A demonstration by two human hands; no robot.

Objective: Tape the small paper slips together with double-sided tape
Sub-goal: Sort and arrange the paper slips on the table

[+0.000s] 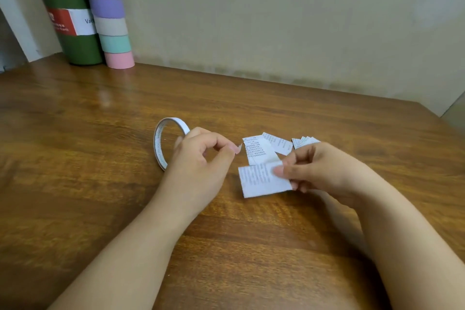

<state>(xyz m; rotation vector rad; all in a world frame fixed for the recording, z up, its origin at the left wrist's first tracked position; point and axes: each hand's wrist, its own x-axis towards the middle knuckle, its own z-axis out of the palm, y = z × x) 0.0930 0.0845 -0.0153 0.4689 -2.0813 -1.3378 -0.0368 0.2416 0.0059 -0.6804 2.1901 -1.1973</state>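
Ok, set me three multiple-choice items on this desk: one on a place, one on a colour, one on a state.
1. Where is the white ring of double-sided tape?
A. left of the left hand
B. beside the bottle
C. on the paper slips

2. What colour is the bottom band of the striped cardboard tube?
A. purple
B. pink
C. green

3. What is the right hand doing?
A. lying flat
B. pressing the tape ring
C. pinching a printed white paper slip

Answers: 1 A, the ring stands at that hand's left. 2 B, the lowest band is pink. 3 C, thumb and fingers clamp the slip's edge.
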